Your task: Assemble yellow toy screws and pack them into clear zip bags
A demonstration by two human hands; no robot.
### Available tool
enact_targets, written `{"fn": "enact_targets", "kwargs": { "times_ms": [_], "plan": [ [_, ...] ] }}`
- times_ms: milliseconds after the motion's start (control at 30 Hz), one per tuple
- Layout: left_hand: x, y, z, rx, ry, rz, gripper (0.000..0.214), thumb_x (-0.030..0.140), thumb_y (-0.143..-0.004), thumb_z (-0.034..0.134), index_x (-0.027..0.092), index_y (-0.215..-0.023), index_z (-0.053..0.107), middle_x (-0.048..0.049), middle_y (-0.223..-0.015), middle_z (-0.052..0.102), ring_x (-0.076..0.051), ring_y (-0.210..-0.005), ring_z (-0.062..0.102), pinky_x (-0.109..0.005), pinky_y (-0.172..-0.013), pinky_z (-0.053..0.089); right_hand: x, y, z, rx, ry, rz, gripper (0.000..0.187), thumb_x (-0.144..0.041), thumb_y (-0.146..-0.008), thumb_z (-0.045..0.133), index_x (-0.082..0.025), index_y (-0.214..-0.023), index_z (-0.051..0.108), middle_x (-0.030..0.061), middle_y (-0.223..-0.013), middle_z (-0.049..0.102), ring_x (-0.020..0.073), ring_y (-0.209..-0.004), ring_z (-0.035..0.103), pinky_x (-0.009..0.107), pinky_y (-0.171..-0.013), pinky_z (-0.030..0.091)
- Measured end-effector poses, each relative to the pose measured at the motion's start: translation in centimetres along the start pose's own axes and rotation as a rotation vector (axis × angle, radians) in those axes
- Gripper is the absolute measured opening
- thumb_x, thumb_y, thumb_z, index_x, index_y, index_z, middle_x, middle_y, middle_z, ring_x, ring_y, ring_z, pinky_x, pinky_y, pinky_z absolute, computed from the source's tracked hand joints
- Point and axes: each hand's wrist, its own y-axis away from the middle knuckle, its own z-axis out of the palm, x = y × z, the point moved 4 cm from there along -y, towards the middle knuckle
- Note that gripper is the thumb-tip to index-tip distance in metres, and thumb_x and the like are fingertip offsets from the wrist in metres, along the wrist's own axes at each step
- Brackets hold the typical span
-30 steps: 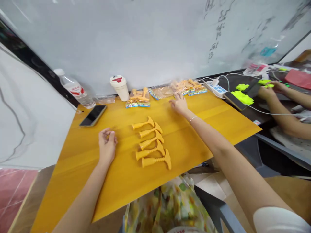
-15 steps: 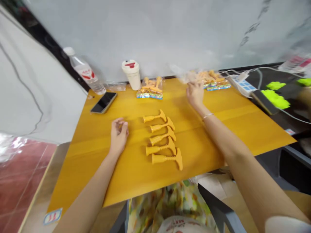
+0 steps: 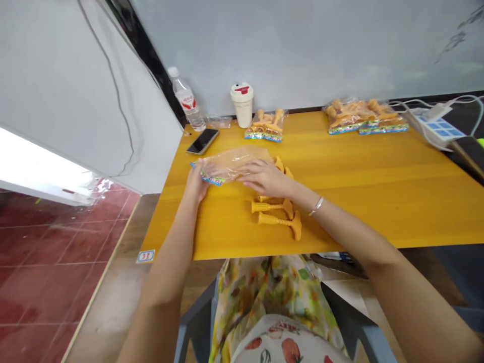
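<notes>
A clear plastic bag with a colourful printed strip lies stretched between my two hands over the table. My left hand is closed on its printed end at the left. With fingers stretched out flat, my right hand touches the bag's near right side. Under and beside the right hand is a column of yellow-orange plastic toy hammers, partly hidden by the hand and forearm. The nearest toy hammer lies fully in sight, its T-shaped head to the right.
Along the back stand a water bottle and a white cup. A phone lies in front of them. Filled bags of yellow-orange pieces sit by the wall, more bags further right. A power strip with cables is at the right.
My right hand has brought the clear bag from the back right to the middle left. My left hand, empty before, now grips its printed end. The view has turned left.
</notes>
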Motion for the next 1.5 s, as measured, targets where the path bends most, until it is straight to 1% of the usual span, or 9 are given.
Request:
{"fn": "enact_targets", "kwargs": {
  "times_ms": [167, 267, 433, 567, 700, 833, 967, 1167, 1500],
  "plan": [
    [-0.2, -1.5, -2.6, 0.219, 0.017, 0.027, 0.040, 0.009, -0.072, 0.071, 0.019, -0.108, 0.056, -0.0010, -0.086, 0.070, -0.013, -0.073, 0.069, -0.029, -0.074, 0.058, 7.9, 3.7, -2.4, 0.307, -0.030, 0.465, 0.033, -0.027, -0.097, 0.047, -0.021, -0.117, 0.072, 0.0115, -0.120, 0.070, 0.0254, -0.115, 0.062, 0.045, -0.106, 0.046],
    [0.3, -2.4, -4.1, 0.287, -0.078, 0.074, 0.047, 0.007, -0.071, 0.070, 0.020, -0.114, 0.057, -0.0037, -0.091, 0.070, -0.018, -0.083, 0.070, -0.034, -0.080, 0.059, 11.6, 5.9, -1.2, 0.238, -0.079, 0.714, 0.037, -0.025, -0.092, 0.054, -0.016, -0.124, 0.069, 0.0140, -0.119, 0.070, 0.0236, -0.098, 0.067, 0.042, -0.097, 0.051],
    [4.1, -2.1, -6.3, 0.397, -0.470, 0.342, 0.070, 0.026, -0.074, 0.079, 0.019, -0.136, 0.050, -0.0179, -0.141, 0.053, -0.027, -0.120, 0.060, -0.045, -0.106, 0.048, 12.4, 6.4, 1.0, 0.091, -0.174, 0.754, 0.043, -0.034, -0.091, 0.059, -0.017, -0.130, 0.067, 0.0093, -0.102, 0.070, 0.0199, -0.086, 0.064, 0.034, -0.084, 0.053],
    [5.8, 0.1, -1.9, 0.121, -0.765, 0.598, 0.070, 0.054, -0.086, 0.065, 0.021, -0.145, 0.046, -0.0171, -0.152, 0.046, -0.033, -0.137, 0.047, -0.052, -0.117, 0.034, 12.0, 5.8, 1.4, -0.051, -0.073, 0.768, 0.043, -0.044, -0.090, 0.062, -0.024, -0.128, 0.069, 0.0085, -0.099, 0.065, 0.0225, -0.089, 0.061, 0.038, -0.087, 0.050],
    [2.2, 2.1, 3.7, -0.202, -1.284, 0.487, 0.091, 0.072, -0.084, 0.057, 0.023, -0.157, 0.033, -0.0156, -0.166, 0.025, -0.047, -0.154, 0.009, -0.072, -0.118, 0.003, 11.6, 5.9, 1.2, -0.061, 0.023, 0.844, 0.034, -0.043, -0.091, 0.061, -0.027, -0.119, 0.071, 0.0114, -0.108, 0.061, 0.0253, -0.096, 0.060, 0.041, -0.091, 0.049],
    [-1.3, 2.7, 3.8, -0.425, -1.570, 0.346, 0.085, 0.071, -0.091, 0.044, 0.026, -0.160, 0.024, -0.0114, -0.169, 0.014, -0.046, -0.154, 0.003, -0.074, -0.117, -0.002, 11.6, 7.1, 0.1, 0.049, 0.090, 0.951, 0.032, -0.041, -0.094, 0.056, -0.026, -0.120, 0.067, 0.0131, -0.112, 0.060, 0.0284, -0.106, 0.059, 0.041, -0.090, 0.049],
    [-1.0, 2.2, 2.5, -0.618, -1.572, 0.424, 0.067, 0.066, -0.097, 0.030, 0.034, -0.155, 0.035, -0.0048, -0.167, 0.024, -0.038, -0.156, 0.010, -0.069, -0.120, 0.003, 12.0, 8.6, -1.4, 0.081, 0.151, 1.098, 0.034, -0.041, -0.095, 0.051, -0.027, -0.124, 0.063, 0.0127, -0.116, 0.062, 0.0300, -0.106, 0.061, 0.042, -0.087, 0.050],
    [1.2, 1.3, 6.2, -0.443, -1.260, 0.589, 0.068, 0.064, -0.098, 0.029, 0.020, -0.148, 0.043, -0.0126, -0.160, 0.039, -0.027, -0.150, 0.033, -0.049, -0.124, 0.024, 12.0, 8.4, -1.4, 0.037, 0.150, 1.100, 0.034, -0.042, -0.095, 0.050, -0.028, -0.124, 0.062, 0.0119, -0.118, 0.062, 0.0295, -0.109, 0.061, 0.041, -0.088, 0.050],
    [-2.5, -2.9, 15.6, -0.254, -1.253, 0.412, 0.045, 0.054, -0.091, 0.055, 0.013, -0.107, 0.059, -0.0198, -0.113, 0.065, -0.031, -0.108, 0.062, -0.043, -0.095, 0.048, 11.9, 8.8, -1.7, 0.046, 0.170, 1.142, 0.036, -0.041, -0.096, 0.048, -0.027, -0.128, 0.060, 0.0131, -0.121, 0.062, 0.0297, -0.107, 0.063, 0.042, -0.088, 0.050]
  ]
}}
